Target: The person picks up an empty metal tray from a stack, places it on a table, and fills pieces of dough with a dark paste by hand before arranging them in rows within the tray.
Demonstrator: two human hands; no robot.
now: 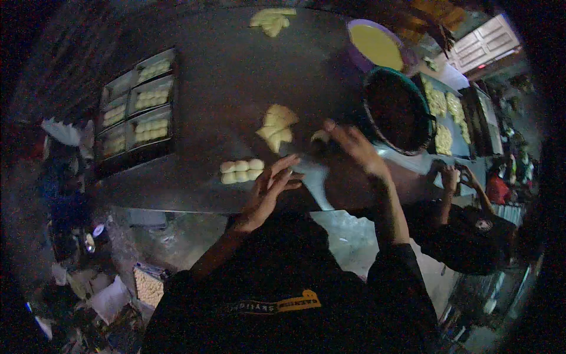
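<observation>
My left hand (275, 186) is over the near edge of the dark worktable (236, 76), its fingers stretched and slightly apart. Just left of it sit several smooth pale dough balls (242, 171), packed in two rows and touching. My right hand (361, 150) is to the right, fingers extended and smeared by motion. A small piece of dough (320, 137) lies by its fingertips; whether they touch it I cannot tell. Between and beyond my hands rests a heap of cut dough pieces (277, 127). What lies under my left palm is hidden.
Loaf tins (138, 106) with dough balls stand at the left. Another dough heap (272, 21) lies at the far edge. To the right are a purple bowl (407, 53) of yellow liquid, a dark round tub (398, 112) and a tray (457, 135) of dough. A co-worker's hands (458, 175) are at the right.
</observation>
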